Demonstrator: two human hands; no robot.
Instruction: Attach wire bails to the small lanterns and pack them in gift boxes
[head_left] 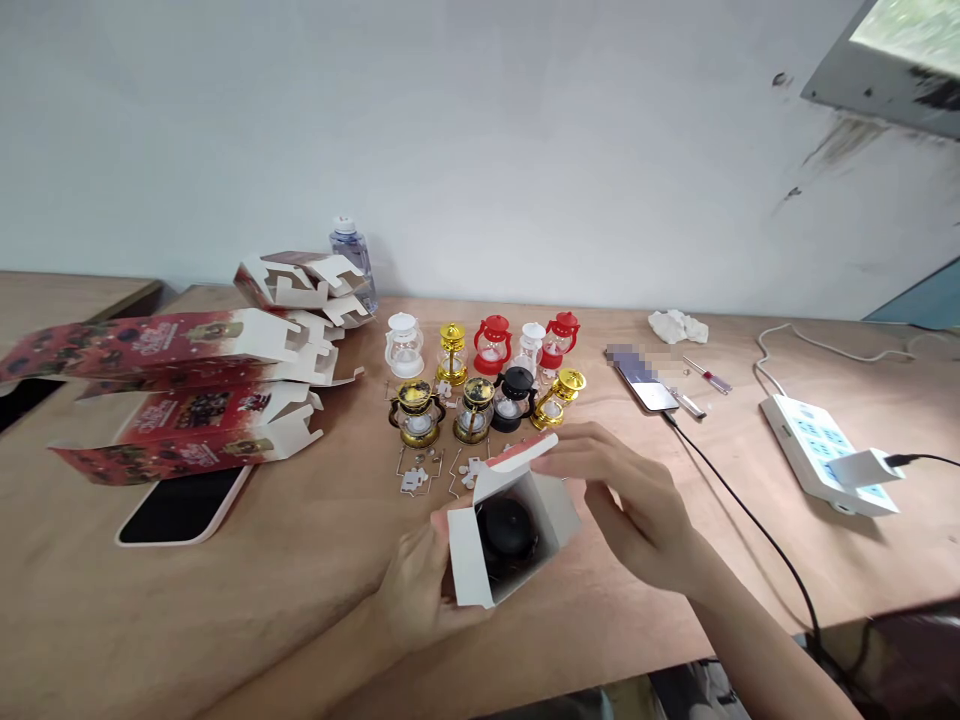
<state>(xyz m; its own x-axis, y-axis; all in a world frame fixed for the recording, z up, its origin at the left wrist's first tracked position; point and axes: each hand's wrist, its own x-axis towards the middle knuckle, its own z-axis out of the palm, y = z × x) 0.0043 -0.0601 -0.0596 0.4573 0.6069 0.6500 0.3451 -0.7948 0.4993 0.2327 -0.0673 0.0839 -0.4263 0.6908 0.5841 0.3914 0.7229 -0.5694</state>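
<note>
My left hand (416,585) is wrapped round a small cardboard box (471,560) with its top facing me and its flaps folded out. Inside sits a black miniature lantern (510,527), only its rounded top showing. My right hand (637,500) has its fingers stretched out and touches the box's upper flap with the tips. Just beyond the box stand several miniature lanterns: black-and-gold ones (417,415), a black one (514,397), a gold one (559,397), red ones (493,345) and white ones (405,345). Wire handles and small white parts (414,482) lie in front of them.
Opened red-and-white boxes (202,425) are heaped on the left, partly over a phone (184,508). Behind them is a water bottle (351,250). To the right are a cabled phone (641,380), a screwdriver (709,375), crumpled tissue (677,326) and a power strip (817,450).
</note>
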